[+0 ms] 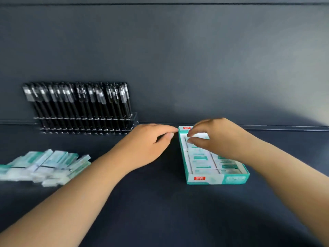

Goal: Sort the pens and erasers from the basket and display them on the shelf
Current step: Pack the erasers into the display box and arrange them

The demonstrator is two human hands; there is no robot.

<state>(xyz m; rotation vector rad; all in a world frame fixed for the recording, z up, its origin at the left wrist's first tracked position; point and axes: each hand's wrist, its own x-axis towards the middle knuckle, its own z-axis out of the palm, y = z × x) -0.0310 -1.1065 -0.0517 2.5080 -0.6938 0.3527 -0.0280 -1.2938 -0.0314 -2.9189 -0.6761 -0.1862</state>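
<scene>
A teal and white eraser box (217, 179) lies on the dark shelf, right of centre, with several wrapped erasers (201, 158) lined up inside. My right hand (219, 139) hovers over the box's far end, and its thumb and fingers pinch an eraser (200, 135) there. My left hand (151, 143) rests on the shelf beside the box's far left corner, fingertips touching the box wall. A loose pile of wrapped erasers (48, 166) lies at the left. Several black pens (78, 102) stand in a clear rack (89, 122) against the back wall.
The dark shelf surface (160, 202) runs across the whole view, with a dark back wall (178, 59) behind it. The pen rack stands at the back left. Open shelf lies between the eraser pile and the box.
</scene>
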